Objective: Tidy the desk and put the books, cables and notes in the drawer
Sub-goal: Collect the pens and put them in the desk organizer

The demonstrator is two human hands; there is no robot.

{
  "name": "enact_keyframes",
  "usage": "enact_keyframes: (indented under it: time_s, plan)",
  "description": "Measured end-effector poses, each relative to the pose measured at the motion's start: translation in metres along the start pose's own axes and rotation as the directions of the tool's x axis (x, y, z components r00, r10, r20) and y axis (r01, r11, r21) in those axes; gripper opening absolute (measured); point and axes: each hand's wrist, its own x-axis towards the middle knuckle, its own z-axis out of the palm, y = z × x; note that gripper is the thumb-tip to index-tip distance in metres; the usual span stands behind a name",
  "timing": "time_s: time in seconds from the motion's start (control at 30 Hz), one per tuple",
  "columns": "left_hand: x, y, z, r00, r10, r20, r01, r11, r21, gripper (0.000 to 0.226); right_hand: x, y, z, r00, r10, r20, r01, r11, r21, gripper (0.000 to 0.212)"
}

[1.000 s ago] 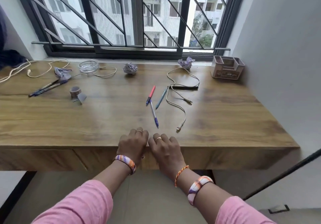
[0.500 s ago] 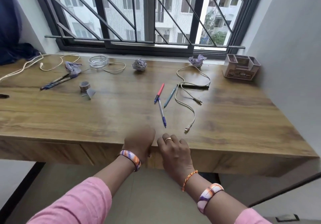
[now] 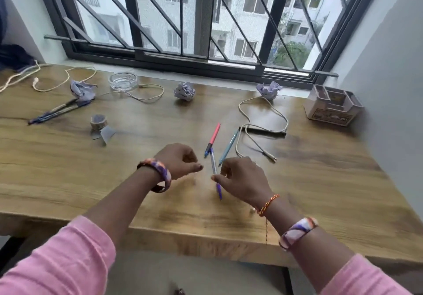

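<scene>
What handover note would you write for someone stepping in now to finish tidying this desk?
Left hand: open, empty, above the wooden desk.
Right hand: open, fingers at the clear pen with the purple cap, not gripping.
On desk: pink pen, teal pen, beige cable, second beige cable, three crumpled paper balls, beige organiser.
Done: nothing stowed.
Left: everything; drawer not in view.

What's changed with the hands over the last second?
Both hands left the desk's front edge and moved forward over the top. The right hand now reaches the clear blue-capped pen, fingers at its barrel; the left hand hovers beside it, loosely curled. Pens, cables and crumpled papers lie as before.
</scene>
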Motion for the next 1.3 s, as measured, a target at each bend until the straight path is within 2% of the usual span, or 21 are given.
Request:
enact_keyframes:
  time_s: [0.23,0.37,0.47,0.57,0.67,0.8,1.0,1.1,1.17,1.3]
  plan:
    - [0.067,-0.009,0.002,0.977,-0.024,-0.212,0.044,0.995,0.089,0.015,0.049,0.016,-0.003,0.998,0.054,-0.015,-0.054,0.999,0.001,0.015]
    - [0.085,0.0,0.013,0.978,-0.041,-0.204,0.061,0.994,0.092,0.022,0.063,0.028,0.0,0.995,0.096,0.015,-0.096,0.995,0.029,0.019]
    - [0.094,0.007,0.016,0.981,-0.071,-0.18,0.1,0.983,0.154,0.028,0.072,0.03,0.002,0.995,0.102,0.003,-0.102,0.993,0.053,0.028]
    - [0.101,0.015,0.013,0.979,-0.115,-0.17,0.151,0.965,0.215,0.021,0.08,0.028,0.006,0.994,0.109,-0.014,-0.109,0.994,0.018,0.035]
    - [0.107,0.02,0.005,0.965,-0.175,-0.195,0.22,0.945,0.244,0.02,0.087,0.026,0.007,0.996,0.083,-0.009,-0.084,0.996,-0.034,0.029]
    - [0.107,0.029,-0.015,0.942,-0.18,-0.282,0.25,0.938,0.239,0.022,0.101,0.027,0.0,0.996,0.073,0.05,-0.073,0.997,-0.005,0.025]
    - [0.119,0.08,-0.048,0.879,-0.041,-0.474,0.08,0.995,0.064,0.004,0.111,0.037,-0.05,0.991,0.124,0.048,-0.131,0.974,0.183,0.011]
    - [0.128,0.118,-0.052,0.847,0.061,-0.529,-0.054,0.998,0.027,0.008,0.113,0.056,-0.083,0.988,0.14,0.058,-0.151,0.93,0.335,0.005]
    - [0.136,0.149,-0.051,0.821,0.139,-0.554,-0.151,0.988,0.025,0.009,0.115,0.076,-0.108,0.985,0.174,0.012,-0.165,0.906,0.39,0.006]
    - [0.157,0.213,-0.038,0.783,0.289,-0.551,-0.34,0.94,0.011,0.015,0.112,0.122,-0.164,0.953,0.249,-0.172,-0.152,0.886,0.438,0.009]
